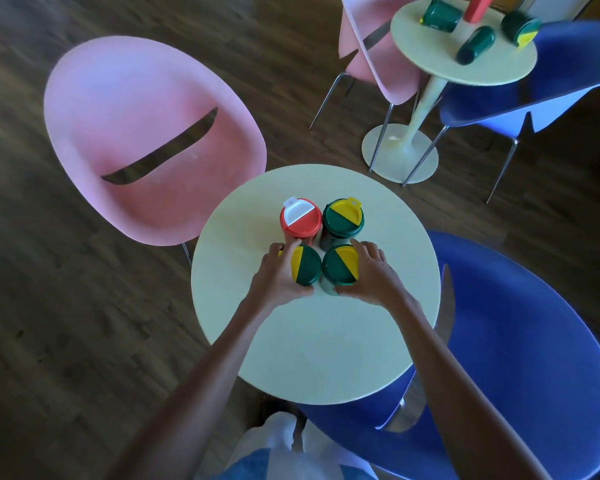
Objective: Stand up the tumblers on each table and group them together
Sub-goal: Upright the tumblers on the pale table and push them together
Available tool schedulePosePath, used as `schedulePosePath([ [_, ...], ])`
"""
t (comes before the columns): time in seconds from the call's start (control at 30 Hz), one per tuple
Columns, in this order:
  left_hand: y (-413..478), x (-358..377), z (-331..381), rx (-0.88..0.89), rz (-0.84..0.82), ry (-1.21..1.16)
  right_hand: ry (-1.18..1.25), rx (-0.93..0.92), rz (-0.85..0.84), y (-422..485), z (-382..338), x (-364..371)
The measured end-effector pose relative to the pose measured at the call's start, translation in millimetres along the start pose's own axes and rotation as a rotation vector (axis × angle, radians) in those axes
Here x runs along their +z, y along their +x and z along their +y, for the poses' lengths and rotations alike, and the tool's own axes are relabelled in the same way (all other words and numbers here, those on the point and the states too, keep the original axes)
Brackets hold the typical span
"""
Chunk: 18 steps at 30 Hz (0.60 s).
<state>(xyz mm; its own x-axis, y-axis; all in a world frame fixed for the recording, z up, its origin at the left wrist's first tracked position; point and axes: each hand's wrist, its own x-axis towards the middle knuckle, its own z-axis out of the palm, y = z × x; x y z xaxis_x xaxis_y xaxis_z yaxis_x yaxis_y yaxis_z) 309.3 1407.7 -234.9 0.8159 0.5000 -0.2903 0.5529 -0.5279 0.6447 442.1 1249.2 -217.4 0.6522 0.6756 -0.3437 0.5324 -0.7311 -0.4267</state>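
Grouping step, I judge nearly done: left hand [278, 275] grasps left tumbler [307, 265], right hand [374, 275] grasps right tumbler [340, 265]. Next: release, far table [430, 60].

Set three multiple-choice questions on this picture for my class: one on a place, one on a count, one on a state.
1. Where in the group on the near table does the red tumbler stand? A far left; B near right; C far right.
2. How many green-lidded tumblers stand there? A one; B three; C five.
3. How are the far green tumblers on the other table placed? A upright; B on their sides; C stacked.
Answers: 1 A, it stands beyond the left hand; 2 B, three green-and-yellow lids show; 3 B, their bodies lie flat on the tabletop.
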Motion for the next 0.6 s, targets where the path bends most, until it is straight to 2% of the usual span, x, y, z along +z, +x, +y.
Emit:
schedulePosePath([
  [0.13,3,-11,-9,0.063,-0.086,0.068,-0.038,-0.097,-0.051,3,3,-7],
  [0.3,-5,-3,-4,-0.048,0.137,0.015,-0.095,-0.046,0.108,3,4,-3],
  [0.5,-3,0,-11,0.018,0.052,-0.005,-0.064,-0.06,0.078,-2,12,0],
  [0.6,-3,1,-9,0.015,0.095,-0.034,-0.052,-0.041,0.092,-1,11,3],
])
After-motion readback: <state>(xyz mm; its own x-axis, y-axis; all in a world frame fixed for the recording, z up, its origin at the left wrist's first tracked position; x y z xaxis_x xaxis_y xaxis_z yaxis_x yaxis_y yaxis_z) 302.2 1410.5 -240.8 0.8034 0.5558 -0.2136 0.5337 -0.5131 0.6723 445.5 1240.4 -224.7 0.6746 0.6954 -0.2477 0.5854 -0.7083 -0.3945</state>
